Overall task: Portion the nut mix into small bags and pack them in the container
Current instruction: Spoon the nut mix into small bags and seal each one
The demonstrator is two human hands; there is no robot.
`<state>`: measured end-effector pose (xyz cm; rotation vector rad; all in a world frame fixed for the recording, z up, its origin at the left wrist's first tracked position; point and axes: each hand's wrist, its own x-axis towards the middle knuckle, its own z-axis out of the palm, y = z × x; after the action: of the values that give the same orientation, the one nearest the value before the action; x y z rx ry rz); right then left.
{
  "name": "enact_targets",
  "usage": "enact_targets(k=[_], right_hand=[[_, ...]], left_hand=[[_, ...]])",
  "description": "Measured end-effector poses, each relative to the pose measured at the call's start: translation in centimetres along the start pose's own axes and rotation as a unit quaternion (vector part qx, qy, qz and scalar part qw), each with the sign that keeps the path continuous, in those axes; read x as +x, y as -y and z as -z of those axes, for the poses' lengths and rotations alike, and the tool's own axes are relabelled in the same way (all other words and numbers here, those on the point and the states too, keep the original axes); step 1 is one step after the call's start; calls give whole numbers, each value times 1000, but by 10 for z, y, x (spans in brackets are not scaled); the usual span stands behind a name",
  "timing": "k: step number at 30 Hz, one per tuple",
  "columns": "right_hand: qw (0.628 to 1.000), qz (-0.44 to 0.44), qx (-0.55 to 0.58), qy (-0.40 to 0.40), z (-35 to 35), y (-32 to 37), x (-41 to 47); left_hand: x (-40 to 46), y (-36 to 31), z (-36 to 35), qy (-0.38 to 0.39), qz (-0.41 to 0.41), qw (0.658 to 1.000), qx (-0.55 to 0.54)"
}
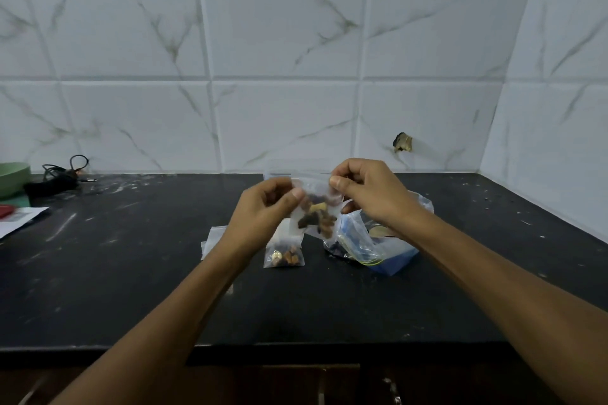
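From the head camera I saw a small clear bag [317, 210] held up above the black worktop [131, 273], between both hands. It was a soft see-through pouch with a mix of dark, brown and pale yellow nut pieces bunched in its lower half. My left hand [263, 210] pinched its left top edge, thumb against curled fingers [297, 194]; my right hand [368, 194] pinched the right top edge the same way, so both sets of fingers were closed narrow on the bag.

Below it, a second small bag [284, 253] stood on the worktop, already holding brown and golden pieces at its bottom. Just left of that lay flat empty bags [214, 237], thin and frosted-looking. To the right sat a blue container [394, 260] with a crumpled large clear bag [358, 240] spilling over it; dark pieces showed inside, though I could not tell how much was left.

The worktop was dark stone, scuffed with pale streaks. Behind it rose glossy white marble-veined tiles [283, 43]. At far left were a green bowl [13, 177], a black cable [62, 171] and a white paper [19, 217].
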<state>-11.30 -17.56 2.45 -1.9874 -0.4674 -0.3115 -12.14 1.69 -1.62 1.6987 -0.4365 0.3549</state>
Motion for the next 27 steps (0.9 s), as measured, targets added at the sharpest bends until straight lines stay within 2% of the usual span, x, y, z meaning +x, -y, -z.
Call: enact_targets(k=[8, 15, 20, 25, 27], right_hand=[[998, 21, -12, 50, -2, 2, -5], [995, 68, -71, 32, -12, -3, -1], [998, 3, 25, 61, -14, -9, -2], [997, 38, -69, 5, -10, -9, -1], [995, 47, -86, 20, -11, -7, -1]], left_hand=[[7, -4, 0, -24, -11, 999, -35], [4, -3, 2, 15, 32, 999, -39], [5, -1, 6, -13, 9, 1000, -6], [4, -1, 5, -2, 13, 998, 53], [5, -1, 3, -3, -1, 991, 136]])
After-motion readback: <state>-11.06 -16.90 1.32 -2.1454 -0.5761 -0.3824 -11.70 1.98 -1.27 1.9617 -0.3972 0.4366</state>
